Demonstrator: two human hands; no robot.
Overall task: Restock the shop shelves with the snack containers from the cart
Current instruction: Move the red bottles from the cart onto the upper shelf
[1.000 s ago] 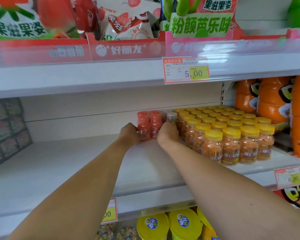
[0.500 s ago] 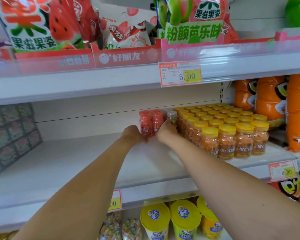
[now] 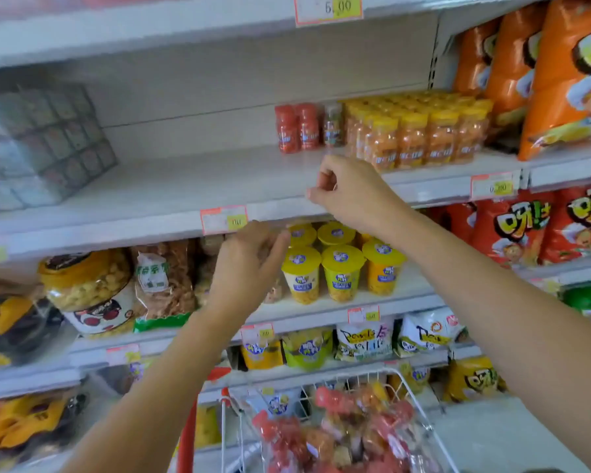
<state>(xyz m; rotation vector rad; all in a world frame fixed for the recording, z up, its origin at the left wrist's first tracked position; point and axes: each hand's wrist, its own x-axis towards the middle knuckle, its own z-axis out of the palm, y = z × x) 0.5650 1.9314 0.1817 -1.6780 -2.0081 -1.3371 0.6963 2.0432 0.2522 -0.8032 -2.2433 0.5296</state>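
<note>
Shop shelving fills the view, several tiers deep. Middle shelf [image 3: 144, 186]: bare white board across its left and centre. Toward the rear right stands a small group of red-capped containers [image 3: 297, 129], close together, with a darker small jar [image 3: 333, 124] just beside them. Next comes a packed block of yellow-lidded jars [image 3: 420, 138] running toward the right end.

Right hand [image 3: 355, 196] hangs over the shelf's front edge, in front of the jars, fingers loosely curled, nothing in them. Left hand [image 3: 249, 264] is lower, below the front edge near a price tag [image 3: 223, 218], fingers relaxed, also empty. Neither touches a container.

Cart [image 3: 403, 380] sits at the bottom of the view, under both forearms, heaped with more snack containers [image 3: 338, 428]. They are blurred and the count is not readable.

Judgement: between placements. Some red stock is on the shelf and both hands are free for the next pick. Next move calls for reaching down into the cart, gripping containers upright, and setting them in front of or left of the red group, rows flush. Most of the load looks to be in the cart.
</note>
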